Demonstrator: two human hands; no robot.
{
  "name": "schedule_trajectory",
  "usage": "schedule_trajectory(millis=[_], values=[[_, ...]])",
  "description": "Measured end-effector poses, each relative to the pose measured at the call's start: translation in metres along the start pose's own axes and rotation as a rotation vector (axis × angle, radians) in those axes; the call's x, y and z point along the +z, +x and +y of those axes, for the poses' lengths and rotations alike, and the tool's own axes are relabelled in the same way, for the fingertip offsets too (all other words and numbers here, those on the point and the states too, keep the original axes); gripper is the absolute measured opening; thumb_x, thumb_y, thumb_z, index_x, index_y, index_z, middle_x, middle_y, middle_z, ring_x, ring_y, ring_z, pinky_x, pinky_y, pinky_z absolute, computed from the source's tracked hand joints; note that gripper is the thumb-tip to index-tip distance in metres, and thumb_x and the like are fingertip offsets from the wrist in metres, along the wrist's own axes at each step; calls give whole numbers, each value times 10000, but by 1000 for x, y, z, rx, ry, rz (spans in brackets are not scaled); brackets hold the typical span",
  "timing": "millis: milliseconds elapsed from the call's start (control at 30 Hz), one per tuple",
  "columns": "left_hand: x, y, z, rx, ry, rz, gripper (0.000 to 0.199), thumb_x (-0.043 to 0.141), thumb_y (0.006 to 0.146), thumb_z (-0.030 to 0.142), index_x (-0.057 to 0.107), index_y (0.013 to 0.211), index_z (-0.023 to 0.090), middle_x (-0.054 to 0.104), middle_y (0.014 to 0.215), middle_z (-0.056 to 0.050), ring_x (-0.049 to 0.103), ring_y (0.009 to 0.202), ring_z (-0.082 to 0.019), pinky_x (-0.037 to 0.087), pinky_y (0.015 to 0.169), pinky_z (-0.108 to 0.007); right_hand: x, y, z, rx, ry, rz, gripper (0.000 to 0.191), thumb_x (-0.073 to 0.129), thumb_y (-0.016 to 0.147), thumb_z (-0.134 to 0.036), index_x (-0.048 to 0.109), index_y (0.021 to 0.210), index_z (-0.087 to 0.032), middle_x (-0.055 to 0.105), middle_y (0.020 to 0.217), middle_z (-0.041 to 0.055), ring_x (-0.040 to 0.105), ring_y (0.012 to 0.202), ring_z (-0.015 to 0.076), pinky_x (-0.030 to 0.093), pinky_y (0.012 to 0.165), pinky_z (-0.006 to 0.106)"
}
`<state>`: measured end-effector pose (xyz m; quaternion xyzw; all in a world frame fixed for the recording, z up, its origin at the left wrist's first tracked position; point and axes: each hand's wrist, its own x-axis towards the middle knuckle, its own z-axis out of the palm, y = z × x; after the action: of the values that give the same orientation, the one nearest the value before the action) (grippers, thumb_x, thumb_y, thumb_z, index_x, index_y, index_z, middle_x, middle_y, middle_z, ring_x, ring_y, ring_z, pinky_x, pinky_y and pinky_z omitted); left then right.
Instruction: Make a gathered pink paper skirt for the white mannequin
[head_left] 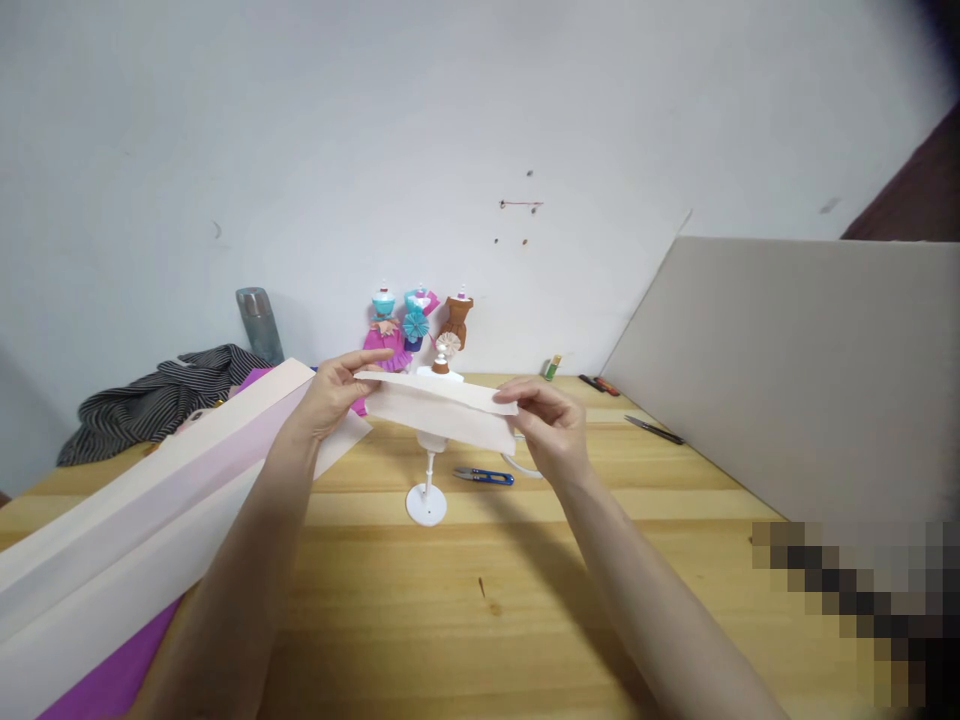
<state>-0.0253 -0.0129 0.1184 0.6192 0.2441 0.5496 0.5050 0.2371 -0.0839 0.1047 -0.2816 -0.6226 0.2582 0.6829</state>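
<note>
White strip (442, 418) stretched between your two hands

Your left hand (330, 395) pinches the strip's left end between thumb and fingers, the index finger reaching out past the edge; your right hand (553, 425) pinches the right end the same way; the strip (it shows a fold along its length) hangs above the wooden table (420, 630), in front of a small white dummy (426, 505) on a round base; whether the two touch, you cannot tell from here. Blue snips (484, 477) lie just beside that base; three little dressed dummies (456, 322) stand behind, near the wall; long pale sheets (135, 510) spread by your left forearm, with a striped cloth (172, 400) and a bottle (259, 325) beyond.
</note>
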Motion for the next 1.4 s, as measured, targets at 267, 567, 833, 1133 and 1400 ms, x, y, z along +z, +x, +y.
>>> schedule_trajectory(millis=[267, 567, 833, 1133, 1400], values=[[22, 2, -10, -35, -66, 72, 426, 641, 585, 67, 726, 988, 175, 688, 745, 5, 538, 602, -85, 401, 545, -174, 5, 2, 3, 51, -68, 55, 378, 680, 658, -195, 661, 1033, -242, 616, 783, 6, 565, 699, 153, 480, 628, 288], [30, 1, -14, -30, -227, 62, 520, 642, 609, 93, 660, 1119, 190, 685, 811, -10, 562, 611, -91, 430, 557, -184, 4, 6, 9, 226, 40, 142, 365, 674, 607, -220, 675, 972, -221, 678, 818, 36, 589, 705, 172, 481, 615, 298], [22, -1, -11, -30, -251, 10, 566, 672, 604, 99, 644, 1163, 187, 677, 799, -13, 570, 625, -94, 442, 558, -185, 2, 5, 18, 211, 78, 99, 362, 707, 593, -193, 705, 952, -239, 716, 934, 30, 629, 840, 193, 511, 730, 322], [14, 0, -10, -66, -170, 56, 439, 771, 474, 56, 733, 898, 165, 689, 736, -6, 609, 663, -119, 480, 591, -213, 5, 4, 11, 126, -71, 108, 285, 726, 609, -233, 714, 894, -229, 721, 875, 38, 631, 778, 187, 509, 700, 322], [23, 0, -14, -97, -215, 68, 262, 805, 514, 145, 664, 734, 166, 695, 783, -19, 609, 650, -125, 481, 549, -212, 9, 4, 9, 202, -48, 164, 220, 701, 601, -201, 724, 819, -224, 635, 634, -28, 520, 566, 108, 407, 518, 240]])
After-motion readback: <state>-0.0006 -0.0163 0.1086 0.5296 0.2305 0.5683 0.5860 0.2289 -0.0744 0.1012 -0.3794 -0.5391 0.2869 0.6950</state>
